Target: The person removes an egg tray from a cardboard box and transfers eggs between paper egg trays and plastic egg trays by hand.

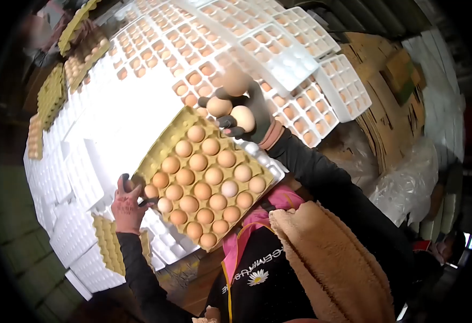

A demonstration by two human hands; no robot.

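Observation:
A yellow pulp tray (155, 151) full of brown eggs tilts in front of me, its far-end row of cups bare of eggs. My right hand (255, 110), in a dark-fingered glove with a pink cuff, is above the tray's far right corner. It holds several eggs (219, 106) at once, the upper one blurred. At the tray's left corner is my left hand (128, 209), in a pink glove with dark fingertips. Its thumb and fingers curl around a blurred egg (134, 187) beside the outer row. Under the pulp tray, part of a white tray (166, 237) shows.
White plastic trays (193, 48) with eggs in square cells spread over the far side. Stacked white trays (74, 231) and yellow pulp trays (52, 96) stand at left. Cardboard (381, 97) and clear plastic wrap (408, 183) lie at right. Another person (47, 29) is at upper left.

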